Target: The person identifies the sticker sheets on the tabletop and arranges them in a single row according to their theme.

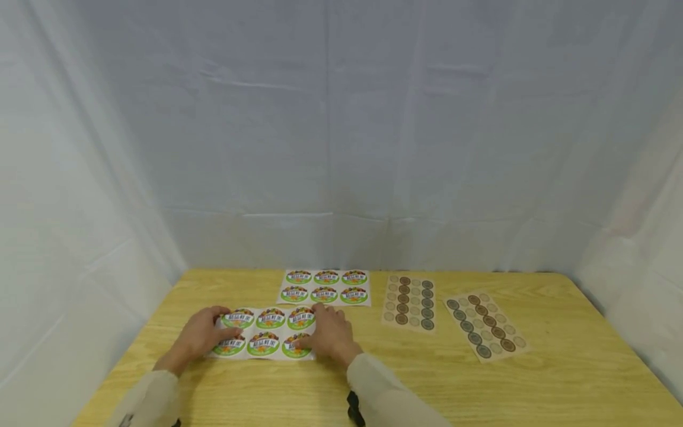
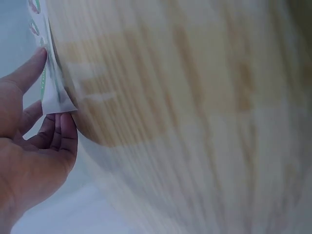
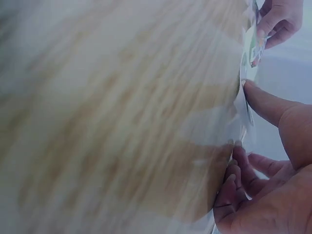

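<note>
A white sheet of round green stickers (image 1: 277, 332) with colourful tops and lettering is held by both hands at the left front of the wooden table. My left hand (image 1: 200, 333) grips its left side, the thumb on the printed face. In the left wrist view, the fingers of that hand (image 2: 39, 131) curl at the sheet's edge and a corner (image 2: 58, 105) lifts a little. My right hand (image 1: 332, 333) pinches the right side, its thumb over the lower right sticker. From the right wrist view, the right fingers (image 3: 234, 187) bend at the edge, close to the tabletop.
Behind the held sheet lies a matching sticker sheet (image 1: 338, 286). To its right are two sheets of small round brown, grey and beige stickers, one nearly straight (image 1: 409, 301) and one slanted (image 1: 487, 326). White curtains (image 1: 331, 148) hang behind and beside the table (image 1: 480, 391).
</note>
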`<state>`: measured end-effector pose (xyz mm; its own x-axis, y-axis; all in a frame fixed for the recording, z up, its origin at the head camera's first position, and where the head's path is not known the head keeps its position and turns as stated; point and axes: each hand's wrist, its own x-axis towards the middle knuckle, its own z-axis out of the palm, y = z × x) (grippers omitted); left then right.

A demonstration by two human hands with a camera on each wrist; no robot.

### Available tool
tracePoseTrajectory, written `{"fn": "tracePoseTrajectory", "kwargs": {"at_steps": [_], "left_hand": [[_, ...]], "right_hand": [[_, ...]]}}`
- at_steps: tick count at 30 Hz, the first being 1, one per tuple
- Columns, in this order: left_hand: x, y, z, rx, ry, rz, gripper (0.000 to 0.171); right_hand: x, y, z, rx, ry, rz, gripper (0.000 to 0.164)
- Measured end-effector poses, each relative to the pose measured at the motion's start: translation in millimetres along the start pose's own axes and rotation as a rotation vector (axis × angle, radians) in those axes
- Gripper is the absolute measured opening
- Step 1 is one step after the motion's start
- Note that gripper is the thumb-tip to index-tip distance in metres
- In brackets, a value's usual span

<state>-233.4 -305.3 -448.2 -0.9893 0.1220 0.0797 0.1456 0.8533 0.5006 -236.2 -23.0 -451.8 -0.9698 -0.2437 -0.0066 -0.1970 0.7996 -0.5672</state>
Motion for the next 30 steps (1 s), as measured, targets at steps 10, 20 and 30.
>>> {"fn": "tracePoseTrajectory", "kwargs": {"at_steps": [10,20,30], "left_hand": [[-0.7,0.2,-0.5,-0.070,0.045,-0.042,0.054],[-6.3,3.8,-4.5,-0.250,0.144,-0.039,0.049],[-21.6,4.8,-23.9,-0.320,0.112,-0.047,0.052]], "right_hand": [[-0.5,9.4,-4.7,0.261,0.029,-0.003,0.072],[-6.7,13.7,-6.2,0.617,0.031,-0.094,0.065],[-20.4,4.4,-11.4,0.644,0.003,-0.132,0.050]]}}
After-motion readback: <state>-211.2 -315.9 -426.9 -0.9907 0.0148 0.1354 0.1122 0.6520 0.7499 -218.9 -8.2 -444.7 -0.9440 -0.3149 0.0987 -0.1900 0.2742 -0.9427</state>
